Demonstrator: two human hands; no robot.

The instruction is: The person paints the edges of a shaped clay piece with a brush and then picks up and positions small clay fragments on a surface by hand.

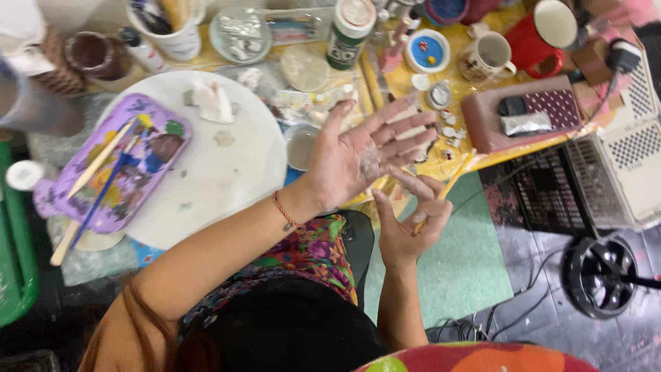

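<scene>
head view, looking down over the person's own arms. left hand (pixel 358 160): spread flat with the palm turned up and all fingers extended and apart, gripping nothing; a pale, chalky smear (pixel 370 164) lies on the middle of the palm, and a red cord bracelet (pixel 284 212) circles the wrist. right hand (pixel 410 220): just below and beside the left hand, fingers loosely curled around a thin wooden stick (pixel 449 187), which slants up and away past the fingertips of the left hand; its index finger points toward the smeared palm, and whether it touches the palm cannot be told. beyond the left hand's fingertips: small white pieces (pixel 449 131) scattered on the yellow table (pixel 496 157), a brown padded block (pixel 530 114) carrying a silver foil packet (pixel 525 123), a white mug (pixel 491 55) and a red mug (pixel 542 38). beyond the left palm, farther from the body: a green-labelled bottle with a white cap (pixel 350 31) and a small white dish holding coloured paint (pixel 427 50). to the thumb side of the left hand: a round white board (pixel 220 162), and past it a purple paint-stained tray (pixel 117 165) with brushes and a wooden stick lying across it. outward of the right hand, on the floor: a black fan (pixel 601 274) and a white perforated case (pixel 630 155).
</scene>
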